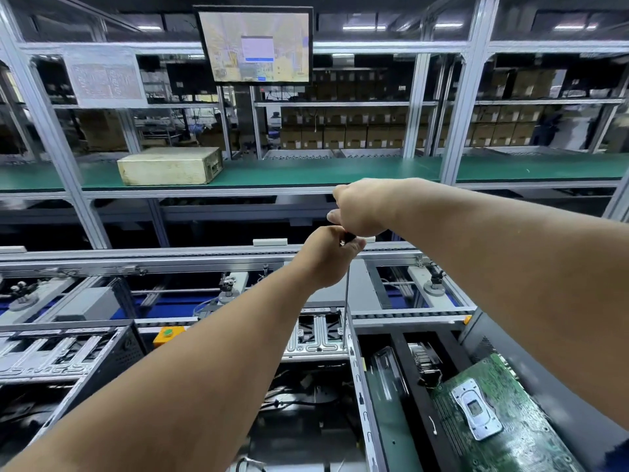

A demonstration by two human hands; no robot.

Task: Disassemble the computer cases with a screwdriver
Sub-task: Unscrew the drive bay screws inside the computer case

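From the head camera, both hands met above the open case (316, 338). The right hand (360, 207) curled round the top of the screwdriver (346, 294); the left hand (328, 258) gripped its handle just below, fingers wrapped tight. The shaft ran straight down to the case's metal frame. Right of the case lay a green board (503, 420). The monitor (255, 46) far above showed no readable writing.

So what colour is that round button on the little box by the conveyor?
Green, on an orange box, seen in the head view, left of the person's left arm.
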